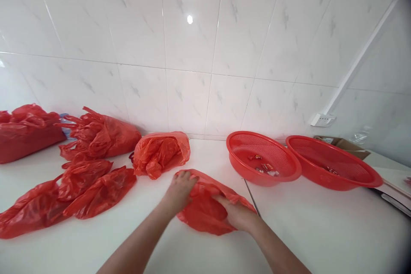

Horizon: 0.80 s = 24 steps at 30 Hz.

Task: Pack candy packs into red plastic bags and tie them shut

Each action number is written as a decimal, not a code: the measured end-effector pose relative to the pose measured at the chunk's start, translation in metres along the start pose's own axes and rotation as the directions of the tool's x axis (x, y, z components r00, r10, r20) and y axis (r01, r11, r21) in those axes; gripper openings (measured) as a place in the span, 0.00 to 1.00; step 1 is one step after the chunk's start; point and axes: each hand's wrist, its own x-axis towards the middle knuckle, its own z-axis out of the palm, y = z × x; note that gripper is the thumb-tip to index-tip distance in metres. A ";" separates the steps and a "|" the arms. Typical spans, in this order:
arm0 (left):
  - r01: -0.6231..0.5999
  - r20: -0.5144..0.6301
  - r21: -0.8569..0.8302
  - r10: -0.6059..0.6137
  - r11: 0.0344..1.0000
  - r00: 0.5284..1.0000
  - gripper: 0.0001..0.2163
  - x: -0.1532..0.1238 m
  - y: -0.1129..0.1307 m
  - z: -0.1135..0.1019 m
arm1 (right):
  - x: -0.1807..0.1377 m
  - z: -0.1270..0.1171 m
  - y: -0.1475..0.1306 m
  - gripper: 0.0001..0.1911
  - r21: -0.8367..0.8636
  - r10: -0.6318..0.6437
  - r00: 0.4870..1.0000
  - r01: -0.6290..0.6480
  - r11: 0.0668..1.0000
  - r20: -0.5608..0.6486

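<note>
A thin red plastic bag [205,205] lies on the white table right in front of me, its film creased and spread out. My left hand [180,192] is at its upper left edge, with curled fingers closed on the film. On the bag's right side is my right hand [239,215], its thumb stretched over the film and its other fingers partly hidden in the folds; it grips that side. A crumpled red plastic bag [161,154] sits just behind my left hand. What the bag between my hands contains, if anything, cannot be made out.
Several more red plastic bags [99,135] lie to the left. Two red mesh baskets [265,175] stand at the right, with small wrapped pieces [266,167] inside. Behind them are a cardboard box [348,146] and a wall socket [323,120]. A tiled wall [189,94] bounds the table.
</note>
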 end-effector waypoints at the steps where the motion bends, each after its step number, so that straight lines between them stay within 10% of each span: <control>1: 0.009 0.021 -0.018 -0.008 1.000 1.000 0.26 0.004 -0.015 0.002 | -0.004 -0.006 0.000 0.15 -0.012 0.019 0.999 -0.019 1.000 0.048; 6: -0.089 0.102 -0.077 0.097 0.993 0.990 0.32 0.003 -0.037 0.005 | 0.002 -0.042 0.003 0.27 0.336 -0.047 0.977 -0.026 0.941 0.207; 12: -0.046 0.035 -0.135 0.051 0.990 0.998 0.33 -0.003 -0.035 0.016 | 0.043 -0.044 0.035 0.31 0.630 0.194 0.981 -0.153 0.761 0.004; 16: -0.124 -0.171 -0.196 0.091 0.973 0.981 0.23 -0.005 -0.037 0.025 | 0.058 -0.021 0.053 0.22 0.454 0.194 0.922 -0.023 0.891 -0.334; 19: -0.100 -0.431 -0.123 0.038 0.987 0.901 0.13 -0.005 -0.034 0.034 | 0.056 -0.006 0.048 0.14 0.059 -0.060 0.779 0.123 0.991 -0.624; 24: 0.061 -0.538 -0.211 -0.168 0.976 0.826 0.17 -0.004 -0.040 0.049 | 0.038 -0.009 0.018 0.12 -0.476 -0.515 0.556 0.227 0.849 -0.652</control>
